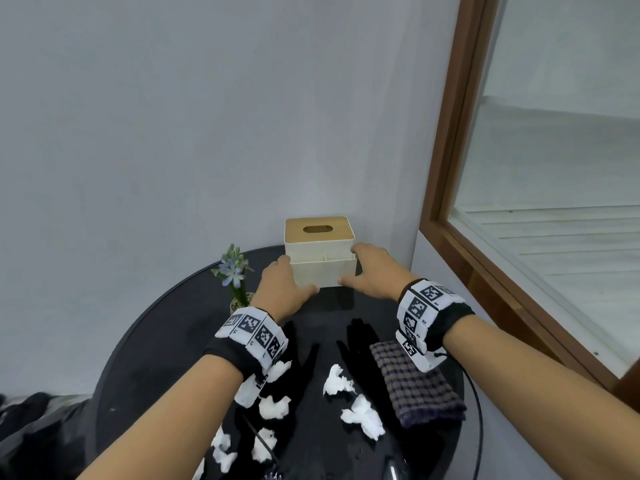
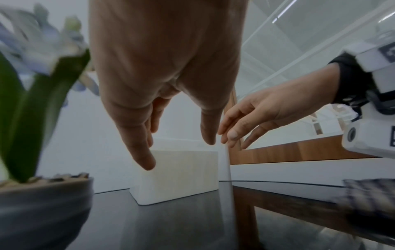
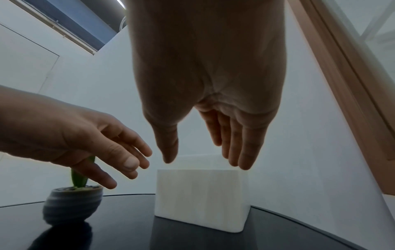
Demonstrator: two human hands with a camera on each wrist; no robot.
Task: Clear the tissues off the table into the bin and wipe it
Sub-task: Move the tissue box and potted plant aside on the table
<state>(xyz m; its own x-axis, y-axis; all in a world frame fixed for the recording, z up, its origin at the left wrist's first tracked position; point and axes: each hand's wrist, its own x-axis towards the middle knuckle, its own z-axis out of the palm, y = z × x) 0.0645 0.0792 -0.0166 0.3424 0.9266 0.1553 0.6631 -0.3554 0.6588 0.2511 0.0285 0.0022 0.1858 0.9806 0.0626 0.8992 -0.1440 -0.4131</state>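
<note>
Cream tissue box (image 1: 320,259) stands at the black table's (image 1: 166,341) far edge, flanked by the left hand (image 1: 282,289) and right hand (image 1: 372,275), both spread-fingered, gripping nothing.

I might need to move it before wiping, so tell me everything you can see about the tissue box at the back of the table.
The tissue box is a cream, rounded-corner box with a wood-look lid that has an oval slot showing no tissue. An open, divided tray is built onto its front. It stands upright at the far edge of the black table, near the wall corner, right of the potted flower. The left hand and the right hand flank its sides with straight fingers; whether they touch it is unclear.
</note>
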